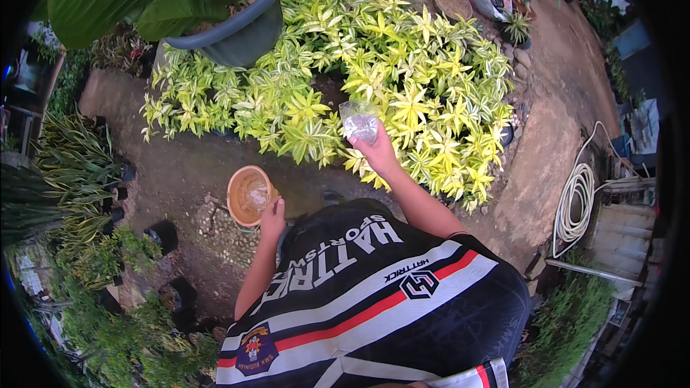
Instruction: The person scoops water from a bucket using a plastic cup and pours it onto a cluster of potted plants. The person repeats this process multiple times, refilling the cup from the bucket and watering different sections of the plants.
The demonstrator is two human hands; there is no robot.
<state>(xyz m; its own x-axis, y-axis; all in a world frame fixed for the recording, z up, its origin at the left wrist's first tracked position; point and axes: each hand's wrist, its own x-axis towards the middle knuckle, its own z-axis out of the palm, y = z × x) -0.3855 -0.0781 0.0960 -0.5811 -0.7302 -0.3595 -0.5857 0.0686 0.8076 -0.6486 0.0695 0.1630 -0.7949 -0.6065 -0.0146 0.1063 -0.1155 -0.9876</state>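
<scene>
My left hand (273, 217) grips the right rim of a round orange-brown basin (233, 205), tilted so that its inside faces up. Something pale and shiny lies at its bottom, perhaps water. My right hand (376, 149) is closed around a clear plastic cup (360, 126), which I hold out over the near edge of a bed of yellow-green leafy plants (410, 106). Glints on the clear plastic hide what is inside, if anything. Leaves surround the cup, and a dark gap among them shows just beyond it.
A large dark grey pot (248, 36) with a broad-leaved plant stands at the far left. Small dark pots (162, 236) and spiky plants (72, 165) line the left side. On the right lies a coiled pale hose (573, 205). Stones (522, 65) edge the bed.
</scene>
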